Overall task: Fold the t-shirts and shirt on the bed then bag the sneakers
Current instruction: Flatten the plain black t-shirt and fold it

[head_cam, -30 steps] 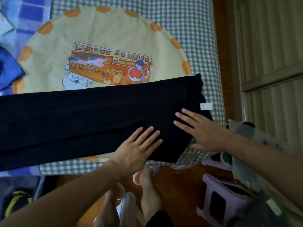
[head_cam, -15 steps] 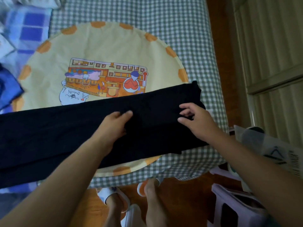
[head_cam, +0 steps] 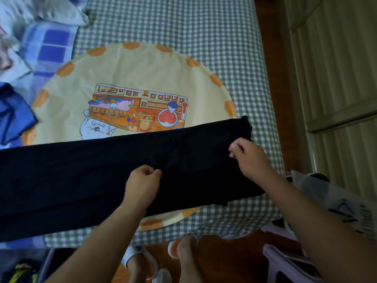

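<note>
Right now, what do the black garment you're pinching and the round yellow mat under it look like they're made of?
Black garment: soft matte knit, probably cotton jersey; it bunches into small folds where the left hand and right hand pinch it. Round yellow mat: thin, smooth printed cloth, possibly polyester; faint creases, slight sheen, crisp cartoon print. Neither fibre is certain.

Your left hand [head_cam: 142, 180] pinches the black t-shirt [head_cam: 81, 176] near its middle, while your right hand [head_cam: 248, 158] grips the cloth near its right end. The shirt lies as a long folded band across a round yellow mat [head_cam: 142, 72] with a cartoon print, spread on the checked bed [head_cam: 193, 23]. Blue clothes [head_cam: 14, 115] sit at the left edge.
</note>
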Motion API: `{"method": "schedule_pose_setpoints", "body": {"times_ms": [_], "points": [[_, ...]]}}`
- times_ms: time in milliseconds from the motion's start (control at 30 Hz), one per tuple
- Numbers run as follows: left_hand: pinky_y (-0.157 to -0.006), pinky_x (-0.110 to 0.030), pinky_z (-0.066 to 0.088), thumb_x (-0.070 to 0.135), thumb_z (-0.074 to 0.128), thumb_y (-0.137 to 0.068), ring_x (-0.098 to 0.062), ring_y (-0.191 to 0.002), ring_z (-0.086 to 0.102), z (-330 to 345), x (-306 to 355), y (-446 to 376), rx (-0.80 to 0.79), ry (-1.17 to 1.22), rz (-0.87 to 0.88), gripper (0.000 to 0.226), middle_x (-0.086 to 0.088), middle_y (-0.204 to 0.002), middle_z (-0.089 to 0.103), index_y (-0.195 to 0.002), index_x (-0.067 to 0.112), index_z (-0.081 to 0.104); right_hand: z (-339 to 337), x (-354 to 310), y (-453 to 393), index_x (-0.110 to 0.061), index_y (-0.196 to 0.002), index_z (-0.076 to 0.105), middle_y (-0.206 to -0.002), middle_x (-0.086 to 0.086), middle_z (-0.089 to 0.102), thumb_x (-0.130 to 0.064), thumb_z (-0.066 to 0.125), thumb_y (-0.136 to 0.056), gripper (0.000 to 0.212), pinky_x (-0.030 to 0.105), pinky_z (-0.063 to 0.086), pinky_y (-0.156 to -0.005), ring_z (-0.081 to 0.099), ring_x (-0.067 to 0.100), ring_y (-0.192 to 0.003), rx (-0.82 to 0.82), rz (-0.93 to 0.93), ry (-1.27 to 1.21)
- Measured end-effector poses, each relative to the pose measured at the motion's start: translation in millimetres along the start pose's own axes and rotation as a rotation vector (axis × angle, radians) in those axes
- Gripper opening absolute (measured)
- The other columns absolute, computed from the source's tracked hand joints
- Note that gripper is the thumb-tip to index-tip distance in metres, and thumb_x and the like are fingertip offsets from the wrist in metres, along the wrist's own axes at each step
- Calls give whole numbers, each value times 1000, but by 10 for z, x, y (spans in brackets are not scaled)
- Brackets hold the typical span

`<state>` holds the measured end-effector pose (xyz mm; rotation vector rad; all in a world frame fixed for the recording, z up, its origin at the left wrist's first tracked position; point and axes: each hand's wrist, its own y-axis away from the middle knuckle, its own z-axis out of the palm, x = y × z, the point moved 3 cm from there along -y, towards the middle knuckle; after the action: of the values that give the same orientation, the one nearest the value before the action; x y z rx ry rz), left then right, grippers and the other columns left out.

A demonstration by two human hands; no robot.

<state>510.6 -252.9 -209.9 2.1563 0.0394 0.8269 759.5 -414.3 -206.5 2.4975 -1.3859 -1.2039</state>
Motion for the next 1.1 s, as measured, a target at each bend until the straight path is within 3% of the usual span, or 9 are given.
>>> {"method": "schedule_pose_setpoints", "body": {"times_ms": [100, 200, 300, 433, 567, 667, 767, 867, 1100], "points": [[-54, -31, 40, 36, 60, -96, -18, -56, 53, 21, 11, -32, 13, -49, 9, 31, -3, -63, 58, -77, 11, 59, 17, -108, -28, -30, -110, 59, -101, -13, 62, -47, 55, -98, 21, 37, 53, -81, 60, 8, -91, -100, -12, 126], [-51, -29, 38, 44, 61, -97, -17, -54, 50, 34, 9, -55, 2, -61, 19, 39, -2, -61, 53, -77, 11, 57, 100, -276, 120, -34, -153, 31, -142, -9, 39, -62, 70, -81, 86, 36, 43, -103, 41, 11, -126, -240, -382, 525], [-47, -27, 35, 38, 62, -99, -13, -50, 45, 19, -16, -58, -18, -46, 54, 36, -1, -59, 50, -77, 11, 57, 263, -305, 215, -25, -149, 47, -148, -2, 43, -41, 75, -86, 71, 40, 43, -108, 40, 20, -132, -152, -655, 611], [-50, -29, 37, 34, 60, -101, -13, -53, 45, 26, -97, 8, -27, -14, 114, 30, 0, -63, 51, -85, 9, 60, 372, -309, 141, -20, -110, 77, -123, -8, 63, -24, 66, -96, 18, 21, 36, -103, 45, 8, -117, 2, -425, 217], [-53, -31, 38, 31, 60, -101, -13, -53, 46, 41, -131, 8, -17, 17, 112, 28, 3, -60, 50, -79, 15, 58, 253, -398, -40, -18, -98, 68, -91, -7, 65, -22, 53, -104, 17, 21, 42, -71, 58, 7, -83, 47, 35, -127], [-54, -31, 40, 34, 61, -100, -14, -54, 49, 49, -116, -34, 3, 13, 71, 29, 4, -59, 52, -76, 17, 58, 198, -448, -181, -21, -105, 61, -90, -8, 61, -29, 48, -105, 16, 22, 36, -61, 56, 7, -79, 74, 167, -71], [-58, -36, 47, 37, 59, -100, -16, -59, 56, 52, -66, -26, 28, -25, 52, 25, 2, -65, 59, -84, 18, 59, 203, -535, -219, -22, -128, 55, -108, -6, 63, -35, 54, -102, 29, 22, 39, -66, 59, 11, -91, 43, 131, 93], [-55, -35, 44, 38, 56, -100, -16, -68, 59, 71, 27, 115, 132, -202, 131, 21, 3, -80, 61, -104, 23, 43, 225, -561, -163, -24, -144, 44, -124, 3, 60, -21, 54, -102, 43, 39, 51, -87, 61, 23, -108, 66, -38, 251], [-53, -36, 47, 18, 51, -100, -18, -64, 61, 90, 127, 272, 103, -114, 234, 19, 1, -78, 61, -112, 26, 38, 265, -316, 62, -29, -142, 55, -101, -7, 52, -14, 42, -104, 43, 40, 55, -72, 61, 19, -83, 42, -205, 347]]}}
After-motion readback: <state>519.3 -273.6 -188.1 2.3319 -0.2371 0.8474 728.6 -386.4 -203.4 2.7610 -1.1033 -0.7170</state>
